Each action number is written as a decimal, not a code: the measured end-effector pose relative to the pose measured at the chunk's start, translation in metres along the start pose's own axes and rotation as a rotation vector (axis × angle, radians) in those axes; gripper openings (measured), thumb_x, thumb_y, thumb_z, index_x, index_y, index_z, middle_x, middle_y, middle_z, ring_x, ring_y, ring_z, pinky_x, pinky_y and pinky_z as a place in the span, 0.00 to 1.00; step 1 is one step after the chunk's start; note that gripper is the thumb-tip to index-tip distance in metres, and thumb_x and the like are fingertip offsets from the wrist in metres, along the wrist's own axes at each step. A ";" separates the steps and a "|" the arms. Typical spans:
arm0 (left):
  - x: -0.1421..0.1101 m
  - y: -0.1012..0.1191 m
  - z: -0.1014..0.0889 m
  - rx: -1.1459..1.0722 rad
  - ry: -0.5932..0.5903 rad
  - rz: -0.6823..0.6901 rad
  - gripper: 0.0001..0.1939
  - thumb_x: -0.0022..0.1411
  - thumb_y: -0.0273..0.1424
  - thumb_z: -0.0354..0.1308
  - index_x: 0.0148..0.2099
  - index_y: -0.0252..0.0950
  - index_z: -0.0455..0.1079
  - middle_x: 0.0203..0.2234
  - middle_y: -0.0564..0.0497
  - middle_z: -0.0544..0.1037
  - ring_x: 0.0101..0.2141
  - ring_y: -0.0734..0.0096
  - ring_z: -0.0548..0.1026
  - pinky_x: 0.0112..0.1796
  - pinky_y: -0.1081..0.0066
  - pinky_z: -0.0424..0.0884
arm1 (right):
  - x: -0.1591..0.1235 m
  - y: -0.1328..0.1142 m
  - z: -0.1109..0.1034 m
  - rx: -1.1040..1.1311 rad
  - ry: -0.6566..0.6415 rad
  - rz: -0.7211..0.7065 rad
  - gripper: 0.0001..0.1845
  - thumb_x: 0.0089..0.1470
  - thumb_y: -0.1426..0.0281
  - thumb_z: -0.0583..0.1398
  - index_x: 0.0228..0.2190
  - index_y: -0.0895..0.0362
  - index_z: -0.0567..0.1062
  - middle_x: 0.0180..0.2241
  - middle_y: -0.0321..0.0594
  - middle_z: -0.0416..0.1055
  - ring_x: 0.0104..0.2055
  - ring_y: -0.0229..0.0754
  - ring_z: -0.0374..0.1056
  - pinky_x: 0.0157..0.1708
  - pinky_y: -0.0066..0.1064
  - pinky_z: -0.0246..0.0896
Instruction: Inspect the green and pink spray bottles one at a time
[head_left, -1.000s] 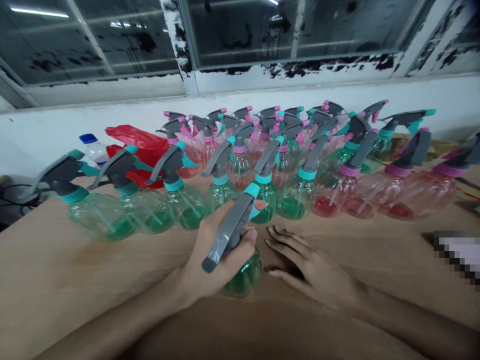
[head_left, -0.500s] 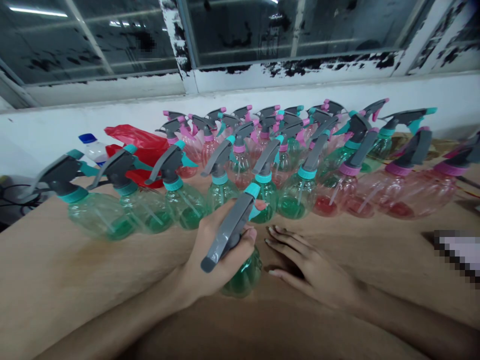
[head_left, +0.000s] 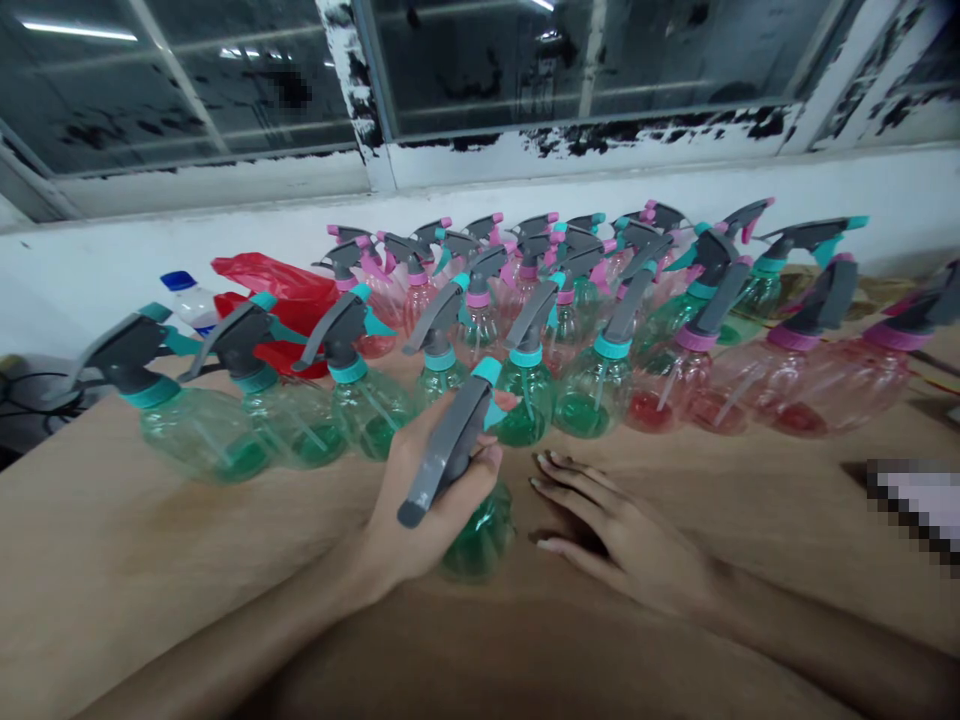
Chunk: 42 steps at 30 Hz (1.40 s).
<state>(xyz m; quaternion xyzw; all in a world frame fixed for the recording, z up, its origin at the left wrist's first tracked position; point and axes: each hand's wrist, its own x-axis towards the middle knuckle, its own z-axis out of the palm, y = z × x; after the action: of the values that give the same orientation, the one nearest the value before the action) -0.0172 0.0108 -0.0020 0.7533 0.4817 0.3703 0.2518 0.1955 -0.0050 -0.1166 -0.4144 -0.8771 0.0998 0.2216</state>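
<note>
A green spray bottle (head_left: 480,535) with a grey trigger head and a teal nozzle is near me on the wooden table (head_left: 247,570). My left hand (head_left: 409,500) is closed around its neck, just under the head; the fingers on the far side are partly hidden. To the right of it, my right hand (head_left: 615,530) rests palm down on the tabletop, fingers stretched out and apart, touching no bottle. Just beyond both hands stands a front row of spray bottles, among them a green one (head_left: 585,410) and a pink one (head_left: 660,390).
More spray bottles (head_left: 529,265) are crowded behind the front row. At the back left lie a red plastic bag (head_left: 277,290) and a blue-capped bottle (head_left: 187,300). Cables (head_left: 37,390) hang past the left edge. A blurred flat object (head_left: 919,505) lies at the right.
My left hand and the spray bottle in it have shifted slightly left and away from me. The right hand has stayed in place.
</note>
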 end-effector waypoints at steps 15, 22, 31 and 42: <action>0.001 0.002 0.001 -0.022 0.001 0.080 0.04 0.55 0.28 0.51 0.34 0.41 0.65 0.23 0.56 0.72 0.23 0.72 0.73 0.27 0.74 0.72 | 0.000 -0.001 -0.001 -0.023 -0.029 0.009 0.29 0.59 0.57 0.54 0.58 0.57 0.63 0.59 0.46 0.61 0.63 0.49 0.52 0.59 0.48 0.54; 0.000 0.002 0.001 -0.015 0.026 0.101 0.04 0.55 0.28 0.52 0.33 0.42 0.66 0.23 0.56 0.73 0.23 0.72 0.73 0.28 0.75 0.72 | 0.001 0.000 0.000 -0.039 -0.035 0.004 0.29 0.59 0.57 0.54 0.57 0.58 0.63 0.60 0.46 0.60 0.63 0.49 0.52 0.59 0.48 0.54; 0.000 0.001 0.002 -0.033 0.027 0.129 0.05 0.55 0.27 0.52 0.35 0.41 0.66 0.24 0.56 0.72 0.24 0.72 0.73 0.28 0.75 0.72 | 0.000 0.001 -0.001 -0.049 -0.024 -0.009 0.29 0.59 0.57 0.54 0.57 0.59 0.63 0.60 0.46 0.60 0.63 0.49 0.52 0.59 0.47 0.54; 0.001 -0.003 0.003 -0.033 0.034 0.149 0.04 0.56 0.26 0.52 0.32 0.41 0.66 0.23 0.57 0.72 0.23 0.74 0.73 0.27 0.76 0.72 | 0.001 0.000 -0.001 -0.050 -0.012 -0.008 0.28 0.59 0.58 0.55 0.57 0.58 0.64 0.59 0.46 0.62 0.63 0.49 0.53 0.59 0.47 0.55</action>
<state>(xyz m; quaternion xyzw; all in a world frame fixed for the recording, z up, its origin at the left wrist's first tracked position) -0.0158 0.0129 -0.0056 0.7763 0.4224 0.4087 0.2278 0.1955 -0.0043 -0.1157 -0.4156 -0.8823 0.0797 0.2061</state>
